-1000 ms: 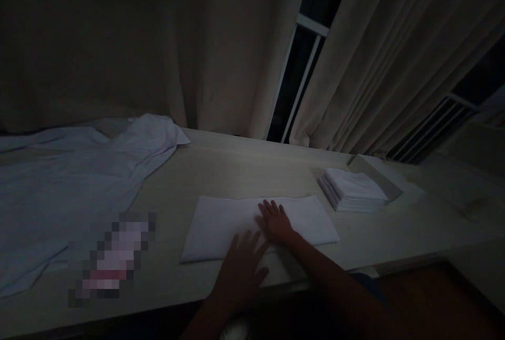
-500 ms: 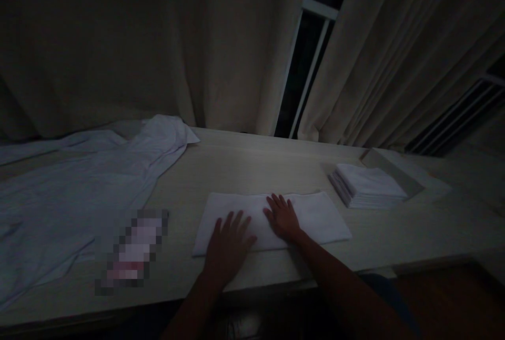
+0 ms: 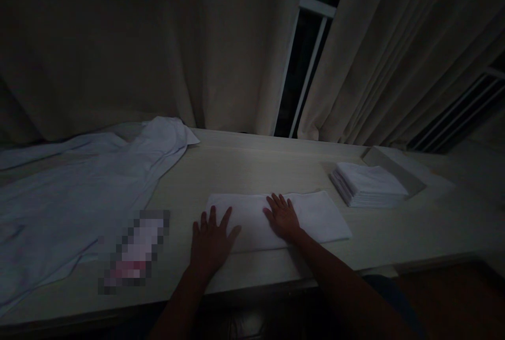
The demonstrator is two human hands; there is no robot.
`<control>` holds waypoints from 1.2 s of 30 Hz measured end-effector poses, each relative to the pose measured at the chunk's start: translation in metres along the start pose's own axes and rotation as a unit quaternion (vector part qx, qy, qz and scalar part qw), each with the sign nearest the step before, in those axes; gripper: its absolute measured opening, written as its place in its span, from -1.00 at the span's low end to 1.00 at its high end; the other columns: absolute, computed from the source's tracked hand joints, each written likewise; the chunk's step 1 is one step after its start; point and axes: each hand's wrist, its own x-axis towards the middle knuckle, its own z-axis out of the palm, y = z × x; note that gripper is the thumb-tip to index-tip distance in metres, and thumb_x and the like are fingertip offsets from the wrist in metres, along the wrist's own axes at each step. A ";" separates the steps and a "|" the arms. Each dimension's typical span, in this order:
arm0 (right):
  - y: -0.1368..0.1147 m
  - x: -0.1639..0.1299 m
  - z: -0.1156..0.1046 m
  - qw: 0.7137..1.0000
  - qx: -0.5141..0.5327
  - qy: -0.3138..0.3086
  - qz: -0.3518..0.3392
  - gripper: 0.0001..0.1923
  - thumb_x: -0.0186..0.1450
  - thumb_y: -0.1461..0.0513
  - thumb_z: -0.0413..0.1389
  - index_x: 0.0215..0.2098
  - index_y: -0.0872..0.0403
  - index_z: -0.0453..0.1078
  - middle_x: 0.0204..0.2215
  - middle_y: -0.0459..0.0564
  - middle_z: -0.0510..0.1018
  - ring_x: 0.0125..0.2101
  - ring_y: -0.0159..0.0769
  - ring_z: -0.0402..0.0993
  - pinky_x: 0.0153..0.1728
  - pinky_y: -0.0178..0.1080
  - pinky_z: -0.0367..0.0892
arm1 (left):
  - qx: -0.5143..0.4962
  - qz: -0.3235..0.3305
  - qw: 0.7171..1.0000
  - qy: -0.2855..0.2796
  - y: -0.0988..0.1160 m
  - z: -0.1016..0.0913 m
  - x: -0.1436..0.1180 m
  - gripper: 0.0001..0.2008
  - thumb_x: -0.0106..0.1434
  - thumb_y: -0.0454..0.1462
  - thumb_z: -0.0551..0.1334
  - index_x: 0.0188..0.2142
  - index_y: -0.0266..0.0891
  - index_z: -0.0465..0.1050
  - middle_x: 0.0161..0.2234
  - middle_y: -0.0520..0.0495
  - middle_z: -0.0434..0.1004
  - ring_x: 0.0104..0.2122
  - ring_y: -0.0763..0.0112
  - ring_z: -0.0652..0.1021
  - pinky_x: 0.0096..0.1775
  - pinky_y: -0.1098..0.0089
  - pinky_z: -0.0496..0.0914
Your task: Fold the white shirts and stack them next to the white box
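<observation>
The flat white folded cloth point(image 3: 311, 219) under the two bare hands looks soft and matt, with a smooth, pressed face. It lies on a long pale wood-grain tabletop point(image 3: 252, 166) whose finish is matt with fine streaks. The small stack of white folded cloths point(image 3: 369, 185) looks the same matt fabric, its edges layered. The large pale blue-white sheet point(image 3: 79, 192) is thin, creased cloth. The beige curtains point(image 3: 197, 45) are heavy matt fabric.

A pale wooden table point(image 3: 252, 163) bears a folded cloth point(image 3: 315, 216), stacked cloths point(image 3: 369, 185) and a sheet point(image 3: 79, 192).
</observation>
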 end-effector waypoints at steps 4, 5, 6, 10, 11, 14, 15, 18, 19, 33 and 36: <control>0.001 0.001 -0.003 1.000 0.000 -0.018 0.005 -0.37 0.43 -0.09 -0.37 0.35 -0.03 0.02 0.35 0.01 -0.02 0.34 -0.08 -0.20 0.26 0.11 -0.25 | -0.004 -0.009 1.000 0.004 0.000 0.000 -0.001 -0.29 0.28 0.17 -0.12 0.33 -0.05 -0.01 0.33 -0.30 0.00 0.28 -0.20 0.09 0.18 -0.17 -0.05; 0.000 0.001 -0.005 1.000 -0.002 -0.022 0.005 -0.37 0.44 -0.08 -0.37 0.35 -0.02 0.02 0.35 0.02 -0.02 0.34 -0.07 -0.21 0.26 0.12 -0.25 | -0.002 -0.010 1.000 0.005 0.001 0.000 -0.001 -0.28 0.28 0.17 -0.13 0.33 -0.06 -0.02 0.33 -0.31 0.02 0.28 -0.19 0.09 0.18 -0.17 -0.05; -0.002 0.002 -0.007 1.000 -0.005 -0.022 0.003 -0.36 0.44 -0.08 -0.37 0.35 0.01 0.02 0.35 0.03 -0.02 0.34 -0.06 -0.22 0.26 0.13 -0.25 | 0.000 -0.010 1.000 0.006 0.001 0.000 -0.001 -0.28 0.28 0.17 -0.13 0.33 -0.06 -0.03 0.32 -0.31 0.03 0.28 -0.19 0.09 0.18 -0.16 -0.05; -0.031 0.003 -0.014 0.998 -0.005 -0.001 -0.069 -0.35 0.44 -0.06 -0.36 0.36 0.09 -0.02 0.36 0.05 -0.04 0.35 -0.10 -0.29 0.28 0.09 -0.31 | 0.001 -0.007 1.000 0.008 0.000 0.002 -0.002 -0.29 0.29 0.16 -0.14 0.33 -0.05 -0.01 0.33 -0.32 0.02 0.28 -0.19 0.09 0.18 -0.17 -0.06; -0.045 0.003 -0.014 0.995 0.002 -0.005 -0.103 -0.35 0.44 -0.06 -0.35 0.36 0.09 -0.02 0.35 0.04 -0.03 0.35 -0.12 -0.27 0.29 0.07 -0.30 | 0.000 -0.007 1.000 0.008 0.000 0.003 -0.003 -0.31 0.30 0.14 -0.13 0.33 -0.05 -0.01 0.33 -0.33 0.01 0.28 -0.19 0.09 0.18 -0.18 -0.07; -0.097 0.006 -0.011 0.979 0.031 -0.029 -0.199 -0.38 0.44 -0.06 -0.33 0.34 0.06 0.02 0.34 0.03 0.05 0.33 -0.13 -0.16 0.29 0.02 -0.22 | -0.002 0.008 1.000 -0.007 -0.005 0.008 -0.005 -0.36 0.32 -0.01 -0.06 0.33 -0.14 -0.01 0.34 -0.33 -0.03 0.30 -0.15 0.06 0.20 -0.16 -0.11; -0.115 0.007 -0.009 0.974 0.038 -0.030 -0.219 -0.38 0.44 -0.05 -0.31 0.33 0.06 0.03 0.33 0.04 0.08 0.32 -0.12 -0.12 0.28 0.02 -0.20 | -0.002 0.020 1.000 -0.014 -0.007 0.010 -0.006 -0.36 0.31 -0.05 -0.02 0.33 -0.19 0.00 0.34 -0.31 -0.03 0.31 -0.13 0.03 0.21 -0.14 -0.13; -0.159 0.016 -0.002 0.967 0.042 -0.026 -0.250 -0.41 0.43 -0.05 -0.28 0.25 0.10 0.15 0.27 0.10 0.20 0.28 -0.08 0.00 0.26 0.04 -0.12 | -0.007 0.044 0.999 -0.027 -0.011 0.012 -0.008 -0.35 0.27 -0.11 0.03 0.32 -0.21 0.02 0.34 -0.23 0.01 0.32 -0.07 -0.01 0.25 -0.11 -0.22; -0.169 0.021 0.000 0.967 0.041 -0.028 -0.249 -0.41 0.43 -0.05 -0.29 0.21 0.12 0.20 0.23 0.14 0.25 0.26 -0.07 0.05 0.25 0.05 -0.10 | -0.011 0.044 0.999 -0.027 -0.012 0.012 -0.008 -0.36 0.27 -0.13 0.02 0.32 -0.18 0.03 0.34 -0.21 0.03 0.32 -0.05 -0.01 0.25 -0.11 -0.23; -0.181 0.071 0.029 0.973 0.049 -0.084 -0.209 -0.25 0.39 -0.13 -0.26 0.31 0.24 0.01 0.29 0.26 0.12 0.29 -0.04 -0.03 0.24 0.08 -0.07 | -0.072 0.039 0.996 0.022 -0.002 -0.017 -0.003 -0.37 0.28 -0.21 0.00 0.34 -0.17 -0.03 0.35 -0.15 -0.02 0.35 -0.07 -0.20 0.22 -0.25 -0.30; -0.180 0.070 0.030 0.973 0.058 -0.084 -0.207 -0.26 0.40 -0.12 -0.28 0.32 0.22 0.00 0.30 0.24 0.10 0.30 -0.06 -0.07 0.25 0.09 -0.08 | -0.075 0.042 0.996 0.020 -0.002 -0.017 -0.003 -0.38 0.28 -0.21 0.00 0.33 -0.17 -0.01 0.35 -0.16 -0.02 0.35 -0.07 -0.20 0.22 -0.25 -0.28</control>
